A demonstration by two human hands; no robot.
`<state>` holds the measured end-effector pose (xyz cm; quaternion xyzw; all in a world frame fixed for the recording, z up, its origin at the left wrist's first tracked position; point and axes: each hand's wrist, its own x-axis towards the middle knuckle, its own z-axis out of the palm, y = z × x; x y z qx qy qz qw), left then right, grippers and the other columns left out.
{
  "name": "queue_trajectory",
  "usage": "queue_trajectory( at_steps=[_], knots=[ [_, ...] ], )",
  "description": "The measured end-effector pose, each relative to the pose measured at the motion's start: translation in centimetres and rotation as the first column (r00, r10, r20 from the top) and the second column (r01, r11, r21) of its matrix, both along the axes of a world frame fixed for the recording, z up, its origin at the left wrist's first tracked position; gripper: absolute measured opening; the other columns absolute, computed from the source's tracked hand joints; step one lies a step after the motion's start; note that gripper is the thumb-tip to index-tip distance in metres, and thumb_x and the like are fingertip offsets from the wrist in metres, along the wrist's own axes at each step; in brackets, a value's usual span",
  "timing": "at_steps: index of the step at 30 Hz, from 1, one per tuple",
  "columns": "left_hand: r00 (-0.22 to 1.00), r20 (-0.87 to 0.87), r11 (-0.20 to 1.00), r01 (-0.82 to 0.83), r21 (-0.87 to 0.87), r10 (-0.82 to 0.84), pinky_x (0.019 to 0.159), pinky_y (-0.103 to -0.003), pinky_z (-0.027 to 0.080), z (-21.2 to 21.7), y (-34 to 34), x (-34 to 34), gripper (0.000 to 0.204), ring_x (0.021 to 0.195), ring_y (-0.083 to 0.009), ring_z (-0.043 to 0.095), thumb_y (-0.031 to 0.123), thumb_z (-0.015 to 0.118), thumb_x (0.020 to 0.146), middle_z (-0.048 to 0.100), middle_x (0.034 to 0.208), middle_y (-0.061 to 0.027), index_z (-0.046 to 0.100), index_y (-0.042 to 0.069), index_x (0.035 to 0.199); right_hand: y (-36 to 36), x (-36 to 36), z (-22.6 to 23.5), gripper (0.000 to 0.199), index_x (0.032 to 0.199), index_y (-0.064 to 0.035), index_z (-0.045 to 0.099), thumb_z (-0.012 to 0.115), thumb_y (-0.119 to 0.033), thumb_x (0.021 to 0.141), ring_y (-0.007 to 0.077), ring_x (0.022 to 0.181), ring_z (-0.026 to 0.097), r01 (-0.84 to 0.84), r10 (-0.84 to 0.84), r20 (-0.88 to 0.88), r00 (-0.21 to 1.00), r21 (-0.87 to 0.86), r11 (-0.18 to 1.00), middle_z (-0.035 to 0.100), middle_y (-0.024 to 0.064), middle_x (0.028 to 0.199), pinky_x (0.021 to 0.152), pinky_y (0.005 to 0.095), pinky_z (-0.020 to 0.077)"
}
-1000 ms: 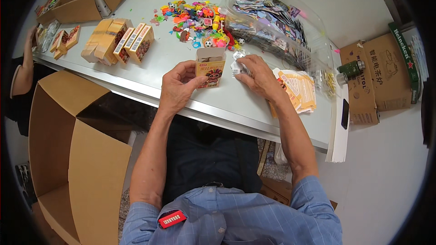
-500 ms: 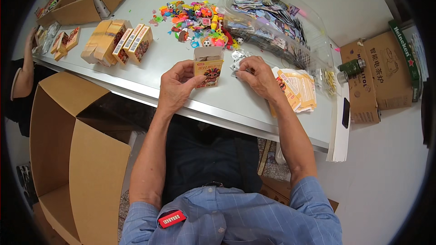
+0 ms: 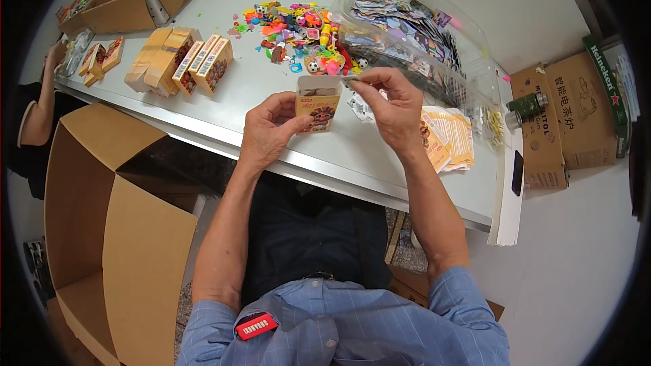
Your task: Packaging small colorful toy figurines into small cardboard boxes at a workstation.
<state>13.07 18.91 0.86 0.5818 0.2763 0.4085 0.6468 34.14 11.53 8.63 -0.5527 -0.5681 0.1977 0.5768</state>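
Note:
My left hand is closed round a small yellow carton, printed with a colourful figure. It stands upright at the table's near side, its top flap raised and its mouth open. Beside that mouth, my right hand pinches a small greyish piece, apparently a little packet; its exact kind is too small to make out. Several small silvery-white packets lie on the table, partly behind my right hand. A fanned stack of flat yellow printed cards or cartons rests just right of my right wrist.
Small bright plastic toys lie heaped mid-table, beside a clear plastic bin of picture cards. Filled-out yellow cartons stand at left. A large cardboard box is below the table's edge. Another person's arm is at far left.
My right hand has lifted a small greyish piece from the silvery packets and brought it up and left to the carton's mouth. My left hand still holds the carton.

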Motion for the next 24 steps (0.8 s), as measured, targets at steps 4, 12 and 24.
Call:
queue_trajectory(
  at_steps=[4, 12, 24],
  knots=[
    [0.999, 0.030, 0.999, 0.043, -0.017, -0.042, 0.083, -0.030, 0.060, -0.3, -0.1, -0.1, 0.041, 0.092, -0.0163, 0.072, 0.002, 0.080, 0.085, 0.074, 0.102, -0.0128, 0.064, -0.003, 0.122, 0.9, -0.8, 0.2, 0.018, 0.103, -0.0053, 0.072, 0.076, 0.000, 0.087, 0.0092, 0.080, 0.060, -0.093, 0.047, 0.349, 0.936, 0.117, 0.989, 0.069, 0.0018, 0.088, 0.069, 0.0261, 0.0482],
    [0.996, -0.067, 0.997, 0.061, 0.054, -0.057, 0.086, -0.029, 0.056, 0.3, -0.1, -0.6, 0.035, 0.090, -0.0131, 0.070, 0.004, 0.083, 0.080, 0.075, 0.099, -0.0074, 0.070, -0.001, 0.113, 2.9, 1.0, -0.5, 0.016, 0.111, -0.0028, 0.070, 0.068, -0.005, 0.095, 0.0157, 0.092, 0.066, 0.072, -0.077, 0.261, 0.962, 0.029, 0.997, 0.071, 0.0097, 0.105, 0.081, 0.0280, 0.0526],
    [0.987, -0.144, 0.996, 0.080, 0.047, -0.072, 0.087, -0.028, 0.055, 0.6, 0.0, -0.8, 0.033, 0.090, -0.0116, 0.069, 0.007, 0.085, 0.077, 0.076, 0.097, -0.0057, 0.074, -0.001, 0.107, 10.0, 2.0, -2.3, 0.032, 0.125, -0.0043, 0.066, 0.060, -0.019, 0.097, 0.0376, 0.107, 0.065, 0.166, 0.203, 0.792, 0.576, -0.356, 0.920, 0.066, 0.0161, 0.120, 0.092, 0.0458, 0.0517]
  ],
)
